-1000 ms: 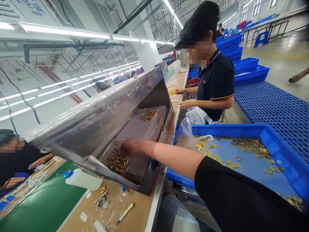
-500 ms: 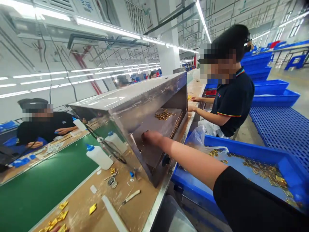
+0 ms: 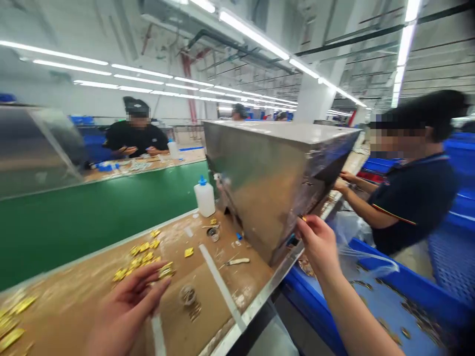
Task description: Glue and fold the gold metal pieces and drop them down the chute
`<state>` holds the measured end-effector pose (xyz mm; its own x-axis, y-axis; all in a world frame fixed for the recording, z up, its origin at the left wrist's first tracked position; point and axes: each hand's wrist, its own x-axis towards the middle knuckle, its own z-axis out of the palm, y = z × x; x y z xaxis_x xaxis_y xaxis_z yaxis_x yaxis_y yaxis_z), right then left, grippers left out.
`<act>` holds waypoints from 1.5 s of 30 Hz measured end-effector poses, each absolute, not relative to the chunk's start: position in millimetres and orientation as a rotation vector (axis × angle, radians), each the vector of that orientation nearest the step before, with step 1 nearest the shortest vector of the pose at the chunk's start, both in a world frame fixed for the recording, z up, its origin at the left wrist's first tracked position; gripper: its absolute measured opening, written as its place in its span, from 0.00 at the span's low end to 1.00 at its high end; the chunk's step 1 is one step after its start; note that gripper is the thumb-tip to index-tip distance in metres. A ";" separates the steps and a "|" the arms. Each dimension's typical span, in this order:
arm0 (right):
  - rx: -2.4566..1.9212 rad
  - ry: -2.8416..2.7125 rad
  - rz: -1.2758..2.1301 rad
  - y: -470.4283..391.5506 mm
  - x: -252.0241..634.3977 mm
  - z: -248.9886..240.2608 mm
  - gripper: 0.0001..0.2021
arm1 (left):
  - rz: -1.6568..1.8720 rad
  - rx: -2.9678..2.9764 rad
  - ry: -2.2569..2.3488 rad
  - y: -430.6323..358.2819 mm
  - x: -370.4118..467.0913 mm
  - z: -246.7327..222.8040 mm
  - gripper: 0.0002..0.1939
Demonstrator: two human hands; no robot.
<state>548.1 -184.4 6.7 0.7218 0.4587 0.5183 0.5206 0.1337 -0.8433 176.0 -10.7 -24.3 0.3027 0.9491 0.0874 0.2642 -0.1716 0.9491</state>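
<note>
Separately, the left hand (image 3: 128,301) pinches a gold-toned fitting (image 3: 166,270), the right hand (image 3: 321,242) a smaller piece (image 3: 304,218), unjoined; loose fittings (image 3: 144,258) await.

Hood box (image 3: 256,173): sheet metal, smooth, dull sheen on the side, glossier top. Bench (image 3: 178,262) had a brown board top, matt and scuffed, with a bare metal edge strip (image 3: 272,282). Squeeze bottle (image 3: 205,199): translucent white plastic, smooth. Small pieces (image 3: 143,257): shiny gold, metallic-looking. Crate (image 3: 315,309) was blue plastic; bag (image 3: 358,254) thin clear plastic, crinkled. Green belt (image 3: 111,207) looked smooth, faintly glossy. Shirt (image 3: 415,198): dark matt cloth.
</note>
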 end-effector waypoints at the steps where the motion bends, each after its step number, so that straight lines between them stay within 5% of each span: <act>1: -1.315 -0.758 0.072 -193.1 527.0 -3.5 0.19 | 0.938 1.569 1.069 -17.9 177.9 -19.3 0.39; 6: -0.953 -0.666 0.936 -202.7 430.0 -31.6 0.16 | 0.821 1.470 0.828 -38.2 188.1 -1.8 0.24; 10: -0.904 -0.625 1.275 -177.8 387.5 -26.0 0.16 | 0.738 1.498 0.698 -43.3 188.6 -1.7 0.19; 45: -0.611 -0.304 1.517 -135.8 350.8 -0.2 0.10 | 0.591 1.318 0.448 -41.1 189.3 -3.5 0.15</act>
<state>350.8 -135.8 -0.2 0.0549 0.9814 -0.1840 -0.8348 -0.0560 -0.5477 189.3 -41.1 -3.5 0.7736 0.6331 0.0250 -0.1473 0.1413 0.9789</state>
